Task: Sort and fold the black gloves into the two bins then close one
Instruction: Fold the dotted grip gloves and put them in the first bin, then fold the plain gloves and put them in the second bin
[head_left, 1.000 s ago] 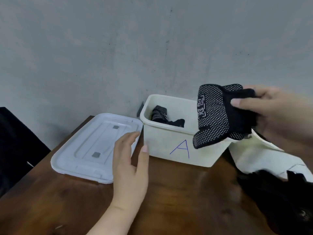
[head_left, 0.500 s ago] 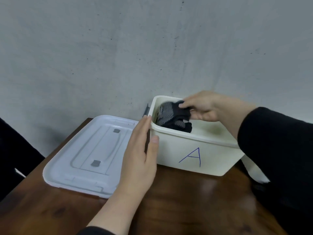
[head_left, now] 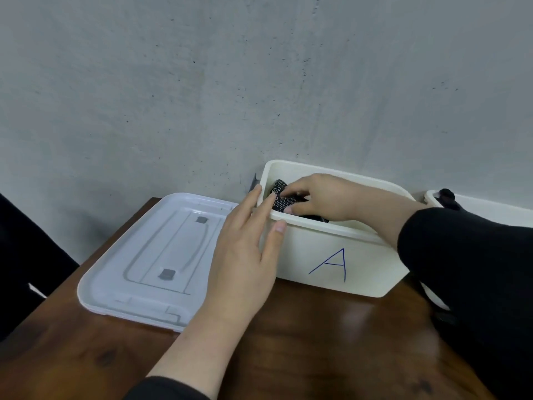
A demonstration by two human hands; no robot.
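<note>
Head view, items as seen:

- Bin marked A (head_left: 331,255): cream plastic, centre right of frame, on dark wooden bench (head_left: 302,342), back edge against grey wall (head_left: 202,82). Open-topped, lid off.
- Black glove (head_left: 284,202): dotted-grip type, folded or bunched, inside bin A at its left end, below the rim. More dark cloth under it; count cannot be told.
- Right hand (head_left: 323,197): reaches over the rim into bin A, fingers (head_left: 291,189) curled down onto the glove, pinching or pressing it; thumb tip against the cloth. Black sleeve (head_left: 461,269) covers the bin's right part.
- Left hand (head_left: 248,255): lower centre, fingers straight and relaxed, laid flat against the bin's left corner, thumb touching the front wall; holds nothing.
- Lid (head_left: 150,255): pale grey-white, flat on the bench, left of bin A, just beside the left hand.
- Second bin (head_left: 490,207): right edge of frame, only a strip of rim visible, dark item at its near corner.

Risks, as judged:
- Fold springing open on release, cloth being soft and loosely packed.
- Glove riding up with the withdrawing fingers, grip dots catching.
- Cloth left above the rim, preventing the lid from seating.
- Bin sliding on the polished bench if the bracing hand lifts early.
</note>
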